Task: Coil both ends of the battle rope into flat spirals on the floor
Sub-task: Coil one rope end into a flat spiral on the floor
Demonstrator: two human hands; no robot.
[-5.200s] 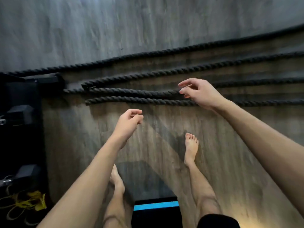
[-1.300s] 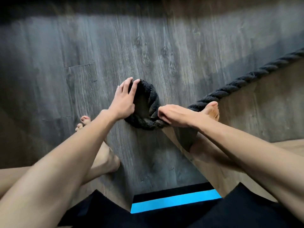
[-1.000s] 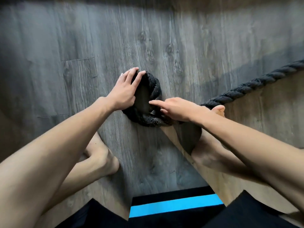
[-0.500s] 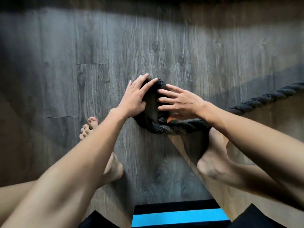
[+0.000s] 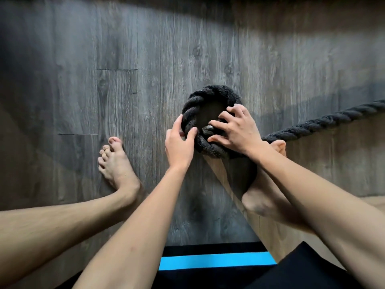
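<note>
A thick black battle rope lies on the grey wood floor, its end curled into one small tight loop (image 5: 210,99) just ahead of me. The rest of the rope (image 5: 325,122) runs off to the right edge. My left hand (image 5: 180,142) grips the loop's left side, thumb and fingers around the strand. On the loop's right and lower part sits my right hand (image 5: 235,130), fingers spread and pressing the rope's capped tip down inside the curl. Part of the loop is hidden under both hands.
My bare left foot (image 5: 114,163) rests on the floor left of the loop; my right foot (image 5: 268,192) is under my right forearm, close to the rope. A black mat with a blue stripe (image 5: 216,262) lies near my body.
My left hand slid from the loop's top down to its left side. My right hand moved to the lower right part of the loop. The loop looks rounder and tighter.
</note>
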